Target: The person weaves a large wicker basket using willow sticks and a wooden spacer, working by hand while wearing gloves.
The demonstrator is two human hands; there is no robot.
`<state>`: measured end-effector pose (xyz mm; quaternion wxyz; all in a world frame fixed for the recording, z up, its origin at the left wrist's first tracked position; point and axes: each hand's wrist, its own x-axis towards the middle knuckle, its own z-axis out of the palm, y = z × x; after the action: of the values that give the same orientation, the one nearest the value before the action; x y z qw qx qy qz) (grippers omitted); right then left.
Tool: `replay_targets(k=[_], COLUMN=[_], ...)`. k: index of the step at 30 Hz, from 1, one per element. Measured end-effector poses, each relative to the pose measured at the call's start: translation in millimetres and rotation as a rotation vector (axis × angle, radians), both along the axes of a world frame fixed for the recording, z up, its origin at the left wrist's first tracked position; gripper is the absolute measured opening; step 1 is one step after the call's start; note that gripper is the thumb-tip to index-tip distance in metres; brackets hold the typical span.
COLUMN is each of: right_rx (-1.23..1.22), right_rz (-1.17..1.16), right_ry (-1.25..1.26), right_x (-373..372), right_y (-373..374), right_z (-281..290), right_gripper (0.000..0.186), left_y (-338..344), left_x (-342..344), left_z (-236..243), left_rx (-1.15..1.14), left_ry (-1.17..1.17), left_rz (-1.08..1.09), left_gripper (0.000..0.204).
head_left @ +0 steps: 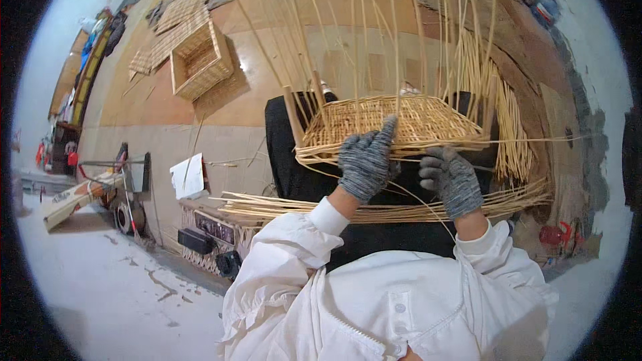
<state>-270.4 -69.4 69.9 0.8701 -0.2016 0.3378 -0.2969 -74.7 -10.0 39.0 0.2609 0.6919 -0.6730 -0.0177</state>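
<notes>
Wicker basket (414, 120) lies long axis left to right, stakes (396, 60) fanning away; left hand (366, 166) and right hand (452, 182) at its near edge, grips unclear; floor (234, 135) opens to its left.

Lettering near the grip: none that can be read.
Far to the left of the left hand (366, 160), a pale box (83, 200) by the wheeled cart (127, 217) bears small marks — too blurred to make out. Nearer on that side, lower than the hand, a dark panel (215, 228) shows faint pale marks — equally illegible.
</notes>
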Motion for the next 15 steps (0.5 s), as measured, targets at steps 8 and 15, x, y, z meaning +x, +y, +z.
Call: replay_targets(k=[8, 15], right_rx=[-0.276, -0.901], right_rz=[-0.144, -0.341], right_ry=[0.051, 0.650], right_x=[20.3, 10.4], right_y=[36.5, 0.9], right_z=[5.9, 27.6], right_gripper=[0.026, 0.025], left_y=[-0.5, 19.6], left_x=[6.1, 24.5], left_z=[3.0, 23.9], left_rx=[0.187, -0.481], left_ry=[0.031, 0.208], left_rz=[-0.020, -0.013], left_gripper=[0.095, 0.073])
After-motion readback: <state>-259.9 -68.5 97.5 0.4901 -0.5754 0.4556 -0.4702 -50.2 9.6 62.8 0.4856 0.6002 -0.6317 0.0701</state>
